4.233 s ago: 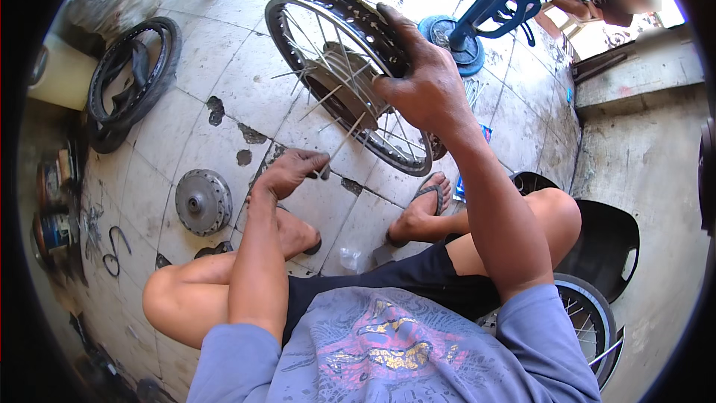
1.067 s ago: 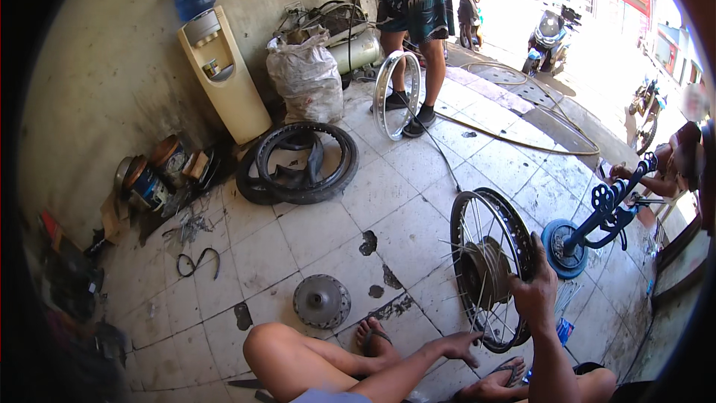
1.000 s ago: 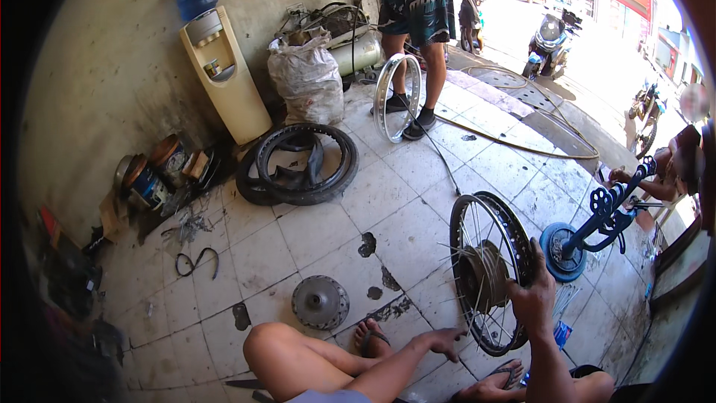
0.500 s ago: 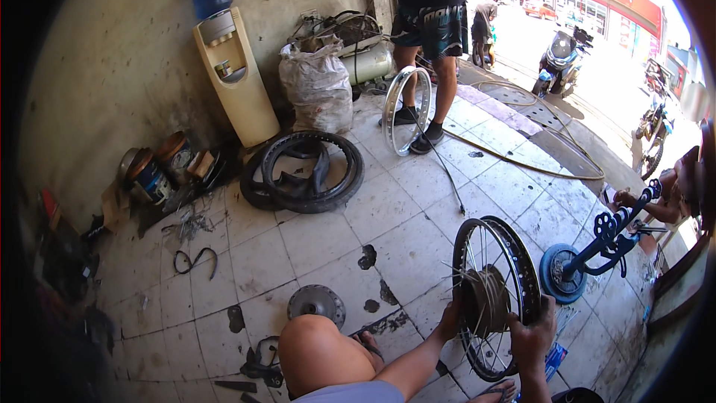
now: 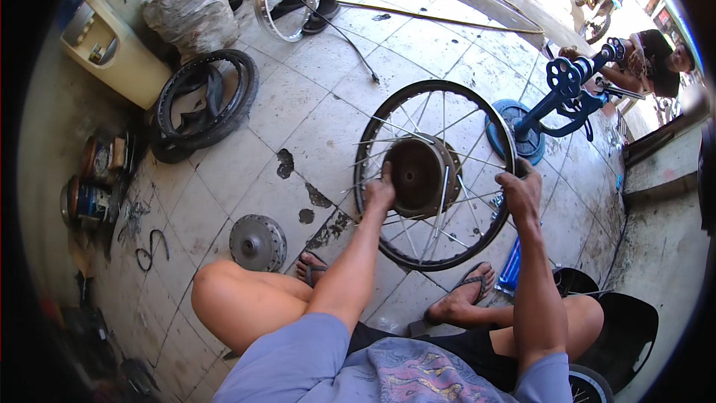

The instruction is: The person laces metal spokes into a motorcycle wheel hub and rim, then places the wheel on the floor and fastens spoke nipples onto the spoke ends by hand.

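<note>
A black wheel rim point(image 5: 436, 85) with silver spokes is held over the tiled floor, its open face turned up toward me. Inside it sits a brown, rusty-looking drum hub point(image 5: 412, 177). Several spokes run from hub to rim, while some stick out loose on the left. My left hand point(image 5: 380, 192) is closed on the hub's left edge, thumb up on its wall, the other fingers mostly hidden. On the rim's right side my right hand point(image 5: 522, 190) grips with its thumb over the edge.
A grey hub drum point(image 5: 258, 243) lies by my left knee. Beyond the wheel stands a blue wheel stand point(image 5: 548, 108). Tyres point(image 5: 245, 97) lie far left, near a cream water dispenser point(image 5: 123, 52). A person's legs stand behind a silver rim point(image 5: 259, 0); another person point(image 5: 660, 63) sits at right.
The wheel has tipped from nearly upright to facing me, with both hands still on it. My view has swung down and to the right, showing more of my legs and shirt.
</note>
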`<state>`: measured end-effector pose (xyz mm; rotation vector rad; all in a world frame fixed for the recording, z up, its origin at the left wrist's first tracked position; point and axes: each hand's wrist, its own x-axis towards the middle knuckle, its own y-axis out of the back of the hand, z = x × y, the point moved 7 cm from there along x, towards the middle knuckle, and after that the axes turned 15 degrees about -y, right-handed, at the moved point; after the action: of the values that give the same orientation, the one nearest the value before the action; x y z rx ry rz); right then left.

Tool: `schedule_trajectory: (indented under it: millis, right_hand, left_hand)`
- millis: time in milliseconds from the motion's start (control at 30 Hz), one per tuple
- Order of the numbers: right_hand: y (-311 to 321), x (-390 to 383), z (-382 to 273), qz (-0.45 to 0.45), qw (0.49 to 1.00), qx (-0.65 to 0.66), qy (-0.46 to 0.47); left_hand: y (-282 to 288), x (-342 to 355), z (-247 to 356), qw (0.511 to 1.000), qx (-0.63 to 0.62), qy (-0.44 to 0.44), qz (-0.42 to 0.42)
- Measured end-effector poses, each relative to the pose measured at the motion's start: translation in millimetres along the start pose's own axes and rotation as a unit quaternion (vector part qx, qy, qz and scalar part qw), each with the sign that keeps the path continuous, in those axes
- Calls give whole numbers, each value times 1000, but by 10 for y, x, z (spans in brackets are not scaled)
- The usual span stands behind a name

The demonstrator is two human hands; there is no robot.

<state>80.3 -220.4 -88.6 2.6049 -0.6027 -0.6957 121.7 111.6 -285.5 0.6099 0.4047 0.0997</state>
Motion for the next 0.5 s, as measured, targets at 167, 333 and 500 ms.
schedule_trajectory:
  millis: [167,333,500]
  right_hand:
    - [-483,442,1044,-59,989,-105,-81]
    - [-989,523,1539,-141,962,-218,-81]
    - [-1122,579,1713,-160,951,-257,-65]
  left_hand:
    - [324,15,-282,993,107,38,-11]
    - [484,-37,-608,980,185,67,-10]
    - [495,-28,-690,980,199,5,-17]
